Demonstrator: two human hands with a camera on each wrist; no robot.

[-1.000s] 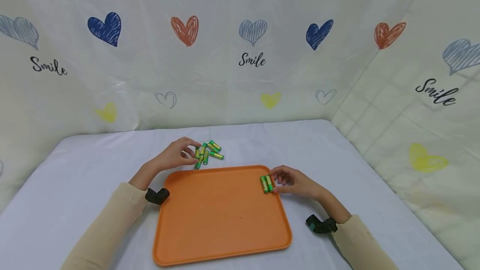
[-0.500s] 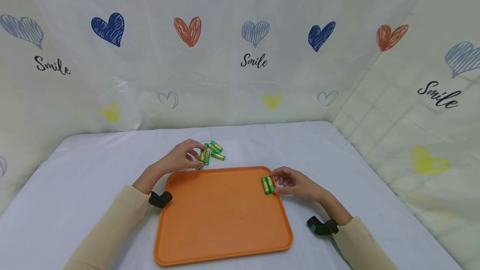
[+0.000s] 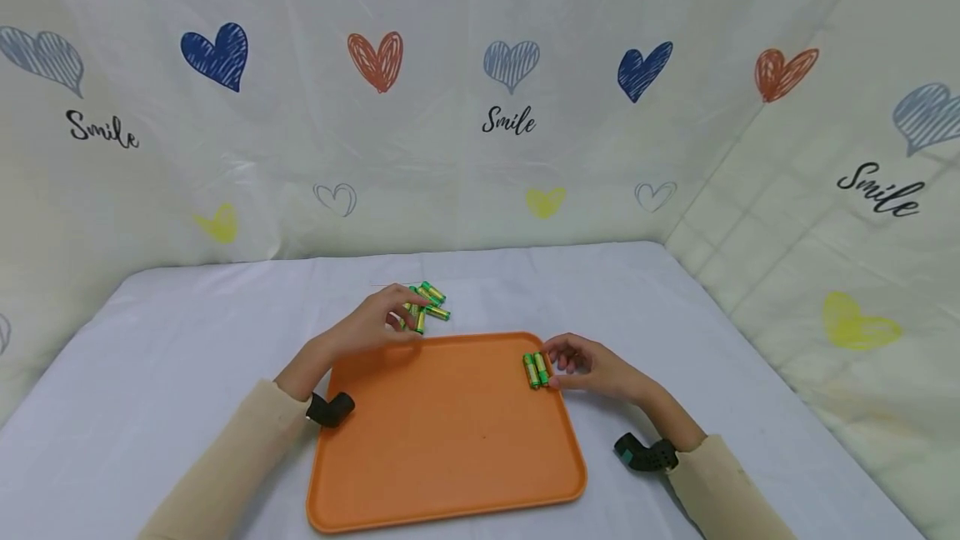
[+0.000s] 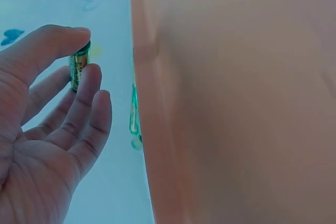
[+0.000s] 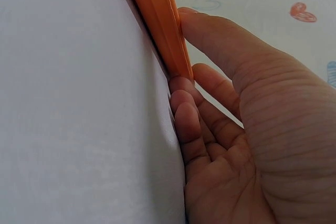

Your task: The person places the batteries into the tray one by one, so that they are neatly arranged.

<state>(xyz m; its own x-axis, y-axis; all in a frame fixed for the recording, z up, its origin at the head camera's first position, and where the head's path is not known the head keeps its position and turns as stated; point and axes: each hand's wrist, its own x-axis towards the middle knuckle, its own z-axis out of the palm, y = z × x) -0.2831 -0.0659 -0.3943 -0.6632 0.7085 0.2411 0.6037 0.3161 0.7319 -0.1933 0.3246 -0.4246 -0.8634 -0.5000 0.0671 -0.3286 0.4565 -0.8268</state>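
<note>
My hands are working around an orange tray, which is lying on the white-covered worktop. From the middle of that tray, my left hand is reaching across the far edge at 11 o'clock. There I am pinching a single green-and-gold battery, my thumb pressing against one end of it; which fingertips are meeting the other end, I cannot tell. My other fingers are curving softly beside it.

Just beyond the rim, close to 12 o'clock, a cluster of loose batteries is lying in a jumble, and my left fingers are partly hiding some of it.

At 2 o'clock inside the tray, two batteries are lying side by side, near the rim. Right beside them, also at 2 o'clock, my right hand is gripping the tray's edge, the thumb resting against the rim while the fingers are curling in from the outer side.

I am wearing beige sleeves, and past the worktop at 12 o'clock a pale curtain is hanging, showing hearts and the word "Smile".
</note>
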